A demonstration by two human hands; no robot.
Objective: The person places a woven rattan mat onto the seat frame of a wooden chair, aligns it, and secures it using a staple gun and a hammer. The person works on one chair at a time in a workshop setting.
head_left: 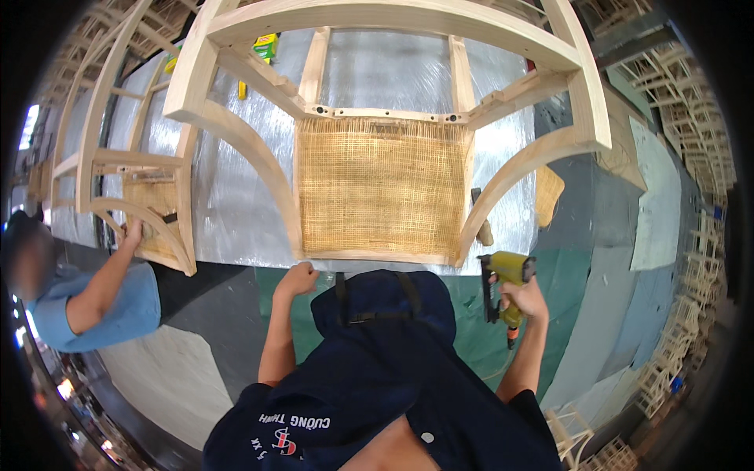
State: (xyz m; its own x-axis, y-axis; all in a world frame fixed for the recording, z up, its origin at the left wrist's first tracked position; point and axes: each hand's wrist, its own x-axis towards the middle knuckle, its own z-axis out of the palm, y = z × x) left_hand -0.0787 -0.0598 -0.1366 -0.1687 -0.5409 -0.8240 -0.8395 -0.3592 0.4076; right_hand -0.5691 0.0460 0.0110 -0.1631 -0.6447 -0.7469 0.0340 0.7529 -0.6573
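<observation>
A pale wooden chair frame [377, 259] lies on the plastic-covered table in front of me, with a woven cane panel [381, 188] set into it. My left hand [298, 279] is closed by the lower left corner of the panel's frame. Whether it holds anything is hidden. To the right of the frame, my right hand [525, 298] grips an olive-green pneumatic staple gun [510, 268] with a black magazine. A thin air hose hangs from its orange fitting. Between the panel and the right curved brace lies a tool with a tan handle [484, 233], partly covered.
At the left, a co-worker in a blue shirt [102, 302] has a hand on another chair frame [141, 159]. Green-and-yellow boxes [265, 47] sit behind my frame. A loose cane piece [550, 196] lies to the right. Stacked wooden frames [683, 330] line the far right.
</observation>
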